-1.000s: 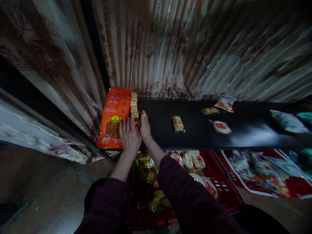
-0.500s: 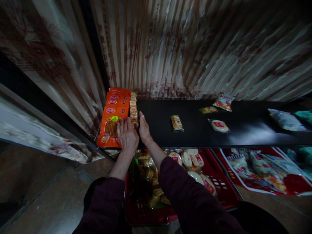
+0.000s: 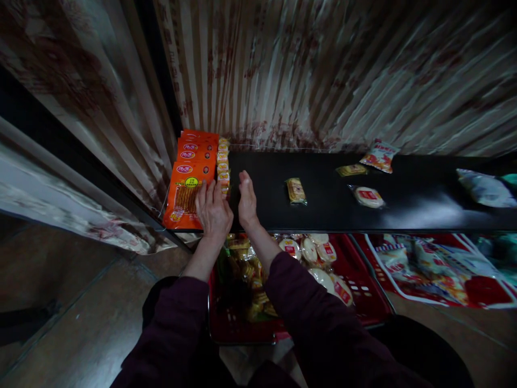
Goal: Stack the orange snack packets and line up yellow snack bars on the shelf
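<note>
My left hand (image 3: pixel 214 210) rests with fingers spread over the right edge of the front orange snack packet (image 3: pixel 183 202) and the near end of a row of small wrapped snacks (image 3: pixel 223 164). The part of the row under that hand is hidden. To the right of the row my right hand (image 3: pixel 247 199) stands on edge, its fingers stretched out and its palm turned toward the row. A gap of black shelf shows between it and the small packs. No held thing is visible in either hand.
On the black shelf (image 3: pixel 262 161) lie a yellow wrapped snack (image 3: pixel 296 191), another flat one (image 3: pixel 351 170), a round white wrapped cracker (image 3: pixel 367 196) and a printed bag (image 3: pixel 379 156). Below, a red basket (image 3: pixel 363 296) holds several wrapped snacks. A dark post (image 3: pixel 157 59) rises at left.
My right hand has moved a little to the right, away from the row of small packs. My left hand has lifted slightly and its fingers are more bent. The view has shifted slightly.
</note>
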